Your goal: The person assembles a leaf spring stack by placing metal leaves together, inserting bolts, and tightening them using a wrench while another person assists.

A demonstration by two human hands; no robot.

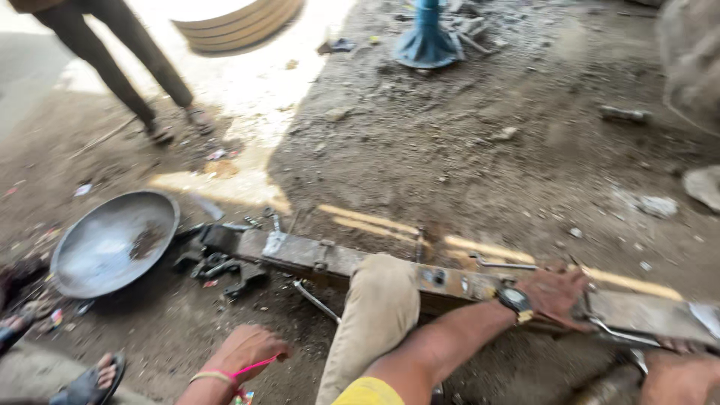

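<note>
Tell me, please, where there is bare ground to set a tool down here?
Widest free patch: the dirt beyond the metal bar, up towards the blue stand. A smaller one lies between the pan, the knee and the hand with the pink thread. Crowded: the dark parts by the pan, and the bar around the watch-wearing hand.

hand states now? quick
Left hand: open, flat on the metal beam.
Right hand: cut off at frame edge, cannot tell.
</note>
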